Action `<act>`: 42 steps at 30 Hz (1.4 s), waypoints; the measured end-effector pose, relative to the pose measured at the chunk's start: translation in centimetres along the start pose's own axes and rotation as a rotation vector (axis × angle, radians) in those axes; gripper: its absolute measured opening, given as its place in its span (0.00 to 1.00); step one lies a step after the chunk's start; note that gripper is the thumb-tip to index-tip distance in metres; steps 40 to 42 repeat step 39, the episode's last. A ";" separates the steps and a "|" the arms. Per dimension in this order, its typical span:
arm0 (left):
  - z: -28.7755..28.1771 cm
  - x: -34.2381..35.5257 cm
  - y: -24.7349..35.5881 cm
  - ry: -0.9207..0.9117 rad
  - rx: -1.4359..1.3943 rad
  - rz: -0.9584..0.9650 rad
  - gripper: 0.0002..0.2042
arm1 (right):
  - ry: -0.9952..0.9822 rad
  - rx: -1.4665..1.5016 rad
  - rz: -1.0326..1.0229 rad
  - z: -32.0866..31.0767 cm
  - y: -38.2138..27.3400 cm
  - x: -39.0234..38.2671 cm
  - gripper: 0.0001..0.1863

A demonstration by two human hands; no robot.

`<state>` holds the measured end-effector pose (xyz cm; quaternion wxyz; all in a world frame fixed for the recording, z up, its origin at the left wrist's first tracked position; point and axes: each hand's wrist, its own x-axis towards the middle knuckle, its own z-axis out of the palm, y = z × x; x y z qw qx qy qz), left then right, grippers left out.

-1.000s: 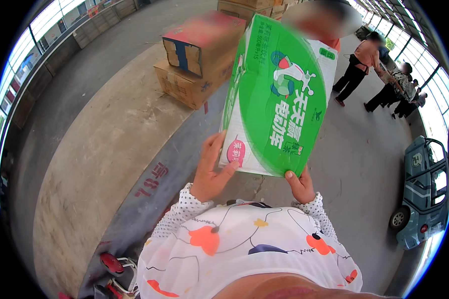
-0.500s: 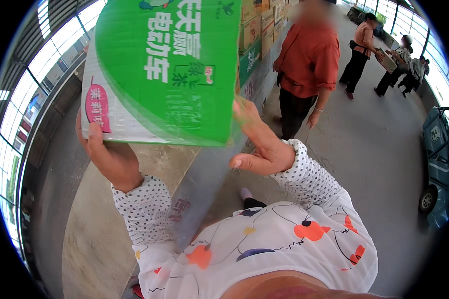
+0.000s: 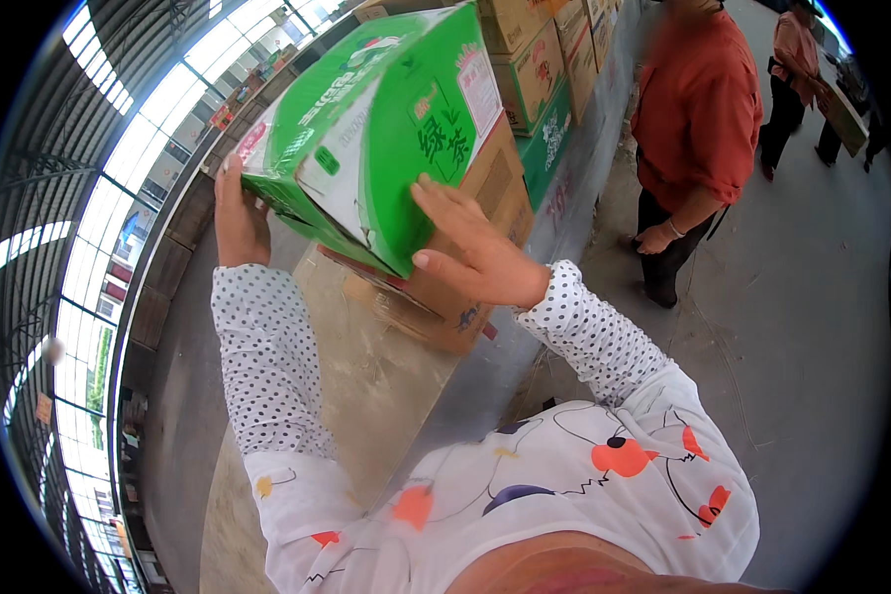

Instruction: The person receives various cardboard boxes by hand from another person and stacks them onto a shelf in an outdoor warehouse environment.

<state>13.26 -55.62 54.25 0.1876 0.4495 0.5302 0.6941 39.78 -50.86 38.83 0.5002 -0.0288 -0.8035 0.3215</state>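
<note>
A green and white cardboard carton [image 3: 396, 178], with dark printing and a pink-edged patch, rests on top of brown cartons [image 3: 465, 297] stacked on a pale raised platform. Its near lower edge is a little torn. My left hand [image 3: 241, 213] grips the carton's left end, with part of the fingers hidden along its side. Against the green near face lies my right hand [image 3: 480, 247], its fingers stretched out and the thumb apart. The carton is tilted in the view, and I cannot tell whether it sits flat.
More stacked cartons [image 3: 543, 89] line the platform beyond. A person in a red shirt [image 3: 698, 109] stands at its right side. Farther off, a person in a pinkish top [image 3: 794, 49] handles a flat box [image 3: 844, 119]. The platform's grey edge [image 3: 485, 371] runs beside me.
The carton has gone from raised before me to the stack of brown cartons, turning to show another face. My right hand has moved from its side onto this face. The view has swung right.
</note>
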 end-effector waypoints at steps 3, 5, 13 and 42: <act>2.0 0.2 -3.4 -0.080 -0.216 -0.011 0.23 | 0.037 -0.069 0.109 -0.7 2.3 -1.7 0.35; 3.1 1.1 -3.2 -0.111 -0.248 0.007 0.22 | 0.066 -0.082 0.092 -0.9 3.1 -1.3 0.35; 3.6 4.0 -3.2 -0.090 -0.326 -0.083 0.21 | -0.027 -0.259 0.043 -0.7 2.7 -1.3 0.34; -2.8 -37.9 -16.1 -0.325 0.270 -0.211 0.11 | -0.696 -0.279 1.134 0.8 -6.3 -51.7 0.22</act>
